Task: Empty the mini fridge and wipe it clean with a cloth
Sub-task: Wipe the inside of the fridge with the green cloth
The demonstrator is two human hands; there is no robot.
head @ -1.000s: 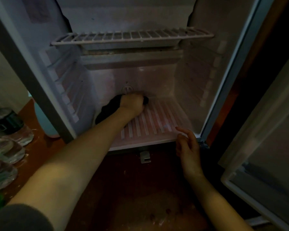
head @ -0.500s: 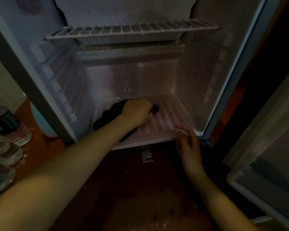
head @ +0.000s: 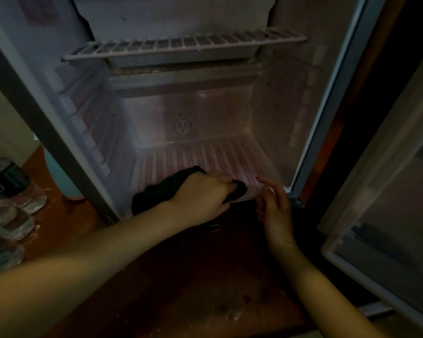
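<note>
Fingers (head: 226, 182) of the left hand (head: 200, 195) curl down over a dark cloth (head: 161, 189), wadding it under the palm and pressing it onto the ribbed floor of the fridge (head: 205, 154) at the front edge. One end of the cloth pokes out past the fingertips and the rest trails left toward the corner. The right hand (head: 275, 211) holds nothing. Its fingers are loosely extended and a little spread at the front lip, just right of the cloth, and I cannot tell whether they touch the lip. The cloth looks light, soft and limp, so it should fold and drag instead of sliding flat. It is probably best held as a wad in the whole hand, not by a corner, so that palm pressure reaches the liner. The ribs are likely to snag it, and the grooves may need fingertips pushing along them. Whether it is damp cannot be told. The liner looks like hard, smooth plastic, stiff enough to take a firm rub. Only a wire shelf (head: 181, 45) shows inside, so I judge the emptying done. Bottles (head: 7, 191) stand outside, well to the left.
</note>
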